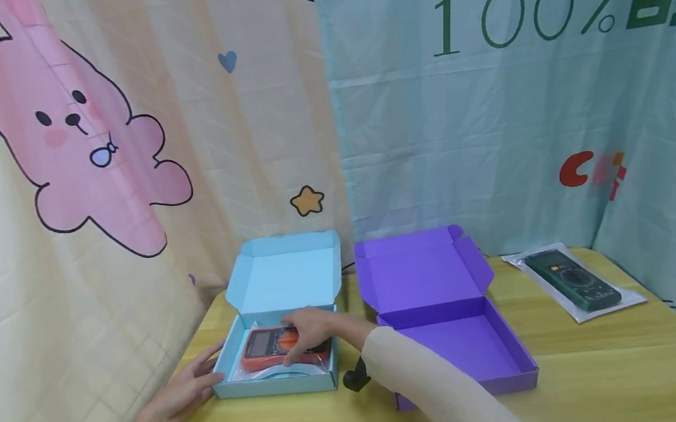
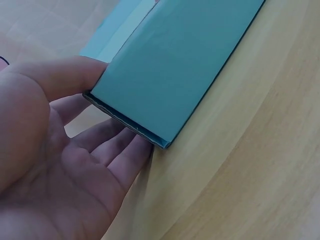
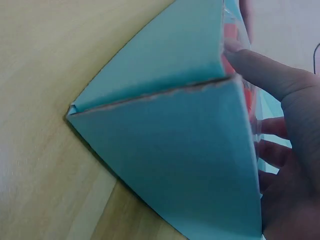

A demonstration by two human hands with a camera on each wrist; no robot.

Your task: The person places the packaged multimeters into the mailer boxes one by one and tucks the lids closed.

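Note:
A red multimeter (image 1: pixel 268 344) in a clear plastic bag lies inside the open light blue box (image 1: pixel 276 387). From above, my right hand (image 1: pixel 310 331) grips it across its width, thumb at the near edge and fingers toward the far edge. In the right wrist view, the box wall (image 3: pixel 165 160) hides most of the multimeter, with the thumb reaching just inside the rim. My left hand (image 1: pixel 184 394) touches the left side of the box. Its thumb (image 2: pixel 75 75) lies at the rim near the front corner, and the other fingers rest along the outer side.
An open purple box (image 1: pixel 458 345) with nothing inside stands to the right of the light blue one. Farther right, a dark green multimeter (image 1: pixel 571 280) lies on a white plastic bag (image 1: pixel 628 299). Printed curtains (image 1: pixel 252 144) hang behind the wooden table (image 1: pixel 641 370).

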